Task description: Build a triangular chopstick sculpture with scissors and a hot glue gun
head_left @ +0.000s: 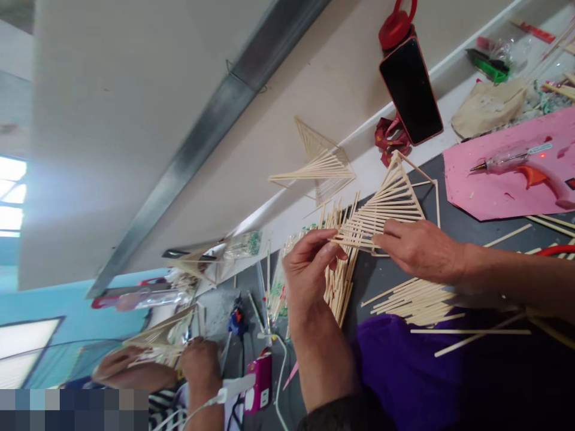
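Note:
A twisted frame of thin wooden sticks (386, 203), fanned out in a row, stands over the dark grey table in front of me. My left hand (312, 263) pinches its left corner between thumb and fingers. At its lower right edge, my right hand (417, 248) is closed on the sticks, palm down; its fingertips are partly hidden. Behind my left hand lies a thick bundle of loose sticks (344, 281). More loose sticks (415, 302) are spread below my right forearm, beside purple cloth (390, 347).
A glue gun (521, 167) rests on a pink sheet (467, 194) at right. A phone (411, 90) leans against a red-capped bottle (396, 27). Another stick frame (321, 164) stands by the wall. At lower left, another person's hands (200, 359) work near a similar frame; cables run nearby.

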